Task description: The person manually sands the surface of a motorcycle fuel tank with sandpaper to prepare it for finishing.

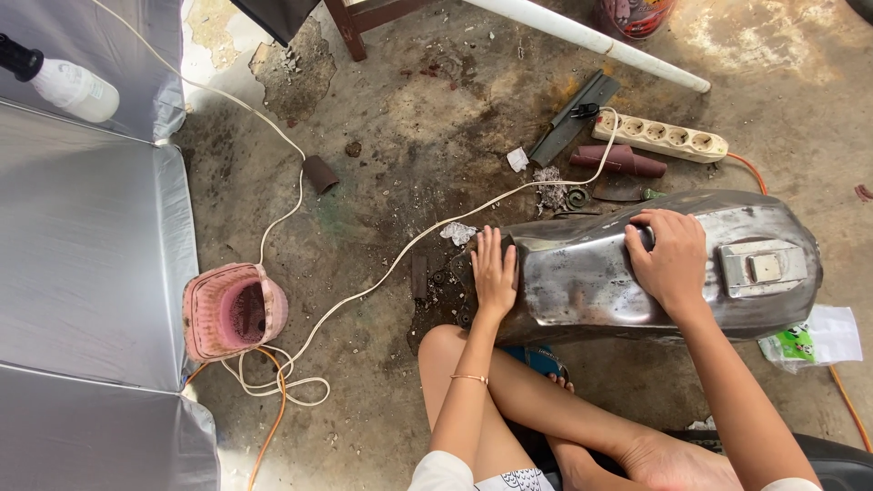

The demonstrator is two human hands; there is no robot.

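A bare-metal motorcycle fuel tank [591,273] lies on its side on the concrete floor in front of my knees. My left hand [494,270] lies flat on its narrow left end, fingers together and pointing away from me. My right hand [671,259] grips the tank's upper edge, just left of the rectangular filler plate [762,266]. My bare legs [509,400] are folded below the tank. A thin bracelet [468,378] circles my left wrist.
A white power strip [662,137] and its cord [364,291] run across the stained floor. Rolled sandpaper [618,160], a dark metal strip [573,118], a white pipe [591,40] lie beyond the tank. A pink bucket [232,311] sits left, beside grey sheeting [82,273].
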